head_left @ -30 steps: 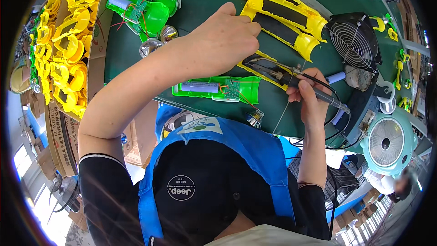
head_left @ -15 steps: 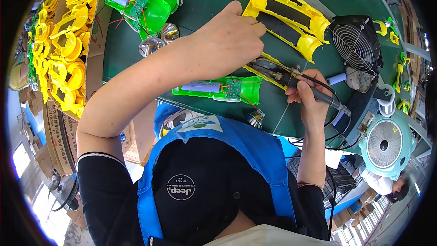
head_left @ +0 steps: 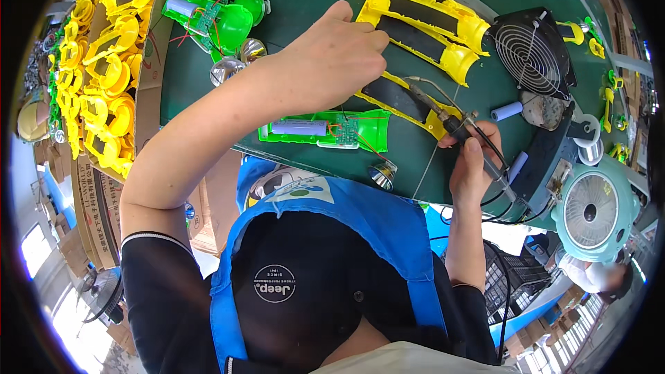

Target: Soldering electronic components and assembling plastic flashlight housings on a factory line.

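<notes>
My right hand grips a soldering iron with a thin metal tube fixed along it and a black cable. The iron's front end lies over a yellow plastic half-shell with a dark lining. My left hand is closed above the far-left end of that shell; its fingertips are hidden beneath it, so what they pinch cannot be seen. Just nearer to me lies a green half-shell holding a lilac battery cell and a green circuit board with red wires. A silver reflector cup is beside it.
More yellow half-shells lie beyond my hands. A black fan with a wire guard and a loose battery cell are at the right. Green half-shells sit far left, near a carton of yellow parts. A teal fan stands right.
My right hand has drawn the soldering iron slightly back toward me, and its tip is farther from my left hand. The left hand stays closed; the whole view has shifted a little.
</notes>
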The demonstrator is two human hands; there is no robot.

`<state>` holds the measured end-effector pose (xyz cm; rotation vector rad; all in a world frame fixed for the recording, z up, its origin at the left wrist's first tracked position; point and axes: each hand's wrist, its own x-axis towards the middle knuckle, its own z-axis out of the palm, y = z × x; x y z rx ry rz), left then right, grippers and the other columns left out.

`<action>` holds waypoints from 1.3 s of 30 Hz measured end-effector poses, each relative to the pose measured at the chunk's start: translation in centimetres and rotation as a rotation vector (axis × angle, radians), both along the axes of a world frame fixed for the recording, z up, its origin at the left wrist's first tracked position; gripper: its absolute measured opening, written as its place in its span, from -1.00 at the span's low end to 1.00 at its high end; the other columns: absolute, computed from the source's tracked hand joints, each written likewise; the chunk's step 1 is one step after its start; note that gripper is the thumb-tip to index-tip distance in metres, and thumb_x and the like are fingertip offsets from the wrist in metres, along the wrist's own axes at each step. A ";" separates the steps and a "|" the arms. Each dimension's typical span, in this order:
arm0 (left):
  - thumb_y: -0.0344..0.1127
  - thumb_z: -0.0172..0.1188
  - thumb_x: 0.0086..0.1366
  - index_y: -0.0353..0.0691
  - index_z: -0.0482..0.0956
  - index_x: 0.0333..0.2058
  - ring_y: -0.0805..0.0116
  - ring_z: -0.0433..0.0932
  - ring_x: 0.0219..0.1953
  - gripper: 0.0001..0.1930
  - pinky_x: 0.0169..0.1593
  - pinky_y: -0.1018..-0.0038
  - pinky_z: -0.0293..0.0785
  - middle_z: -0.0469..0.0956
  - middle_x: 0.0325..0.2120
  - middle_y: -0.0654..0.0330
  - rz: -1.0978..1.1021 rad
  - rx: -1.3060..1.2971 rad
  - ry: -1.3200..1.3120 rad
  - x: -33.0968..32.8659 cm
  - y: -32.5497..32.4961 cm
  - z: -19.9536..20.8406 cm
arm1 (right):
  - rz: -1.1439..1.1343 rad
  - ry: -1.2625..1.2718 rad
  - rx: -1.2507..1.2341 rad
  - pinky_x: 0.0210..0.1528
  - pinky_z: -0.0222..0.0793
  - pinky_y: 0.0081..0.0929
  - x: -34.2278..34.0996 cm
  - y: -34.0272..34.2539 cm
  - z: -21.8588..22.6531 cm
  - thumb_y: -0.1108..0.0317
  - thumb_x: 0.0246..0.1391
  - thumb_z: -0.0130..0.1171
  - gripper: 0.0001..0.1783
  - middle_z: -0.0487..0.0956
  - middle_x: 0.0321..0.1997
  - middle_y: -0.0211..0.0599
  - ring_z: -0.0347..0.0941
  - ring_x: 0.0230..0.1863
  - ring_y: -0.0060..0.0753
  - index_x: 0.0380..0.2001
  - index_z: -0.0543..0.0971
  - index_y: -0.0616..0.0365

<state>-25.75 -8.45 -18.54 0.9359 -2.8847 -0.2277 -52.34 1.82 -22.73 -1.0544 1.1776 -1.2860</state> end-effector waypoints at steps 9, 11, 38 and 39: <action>-0.38 0.18 0.12 -0.14 0.54 -0.49 0.40 0.41 -0.23 -0.96 -0.13 0.37 0.15 0.37 -0.43 0.28 0.003 0.042 -0.063 -0.3 0.0 0.6 | -0.094 -0.063 -0.204 -0.17 0.43 -0.45 -0.1 0.6 -1.6 0.22 0.10 0.22 -0.62 0.54 -0.32 -0.15 0.57 -0.35 -0.31 -0.19 0.36 0.27; -0.39 0.17 0.09 -0.15 0.57 -0.52 0.39 0.43 -0.26 -0.96 -0.15 0.37 0.16 0.40 -0.46 0.26 -0.004 0.037 -0.030 -0.3 -0.1 0.7 | -0.098 -0.073 -0.201 -0.17 0.43 -0.45 -0.1 0.6 -1.7 0.23 0.10 0.22 -0.62 0.52 -0.31 -0.16 0.57 -0.35 -0.31 -0.19 0.36 0.27; -0.41 0.30 -0.03 -0.11 0.50 -0.38 0.29 0.44 -0.16 -0.80 0.01 0.26 0.20 0.46 -0.34 0.30 0.126 -0.058 0.420 -2.6 7.7 -0.6 | -0.147 -0.018 -0.377 0.16 0.25 -0.17 1.6 -2.6 -0.9 0.24 0.22 0.08 -0.64 0.47 -0.10 -0.16 0.48 -0.14 -0.19 -0.02 0.33 0.20; -0.42 0.30 -0.03 -0.12 0.51 -0.37 0.28 0.47 -0.21 -0.79 0.02 0.26 0.22 0.48 -0.43 0.30 0.120 -0.063 0.411 -3.1 8.0 -0.8 | -0.147 -0.038 -0.348 0.12 0.27 -0.25 2.3 -2.4 -0.9 0.24 0.23 0.07 -0.66 0.46 -0.11 -0.19 0.47 -0.14 -0.25 -0.03 0.34 0.18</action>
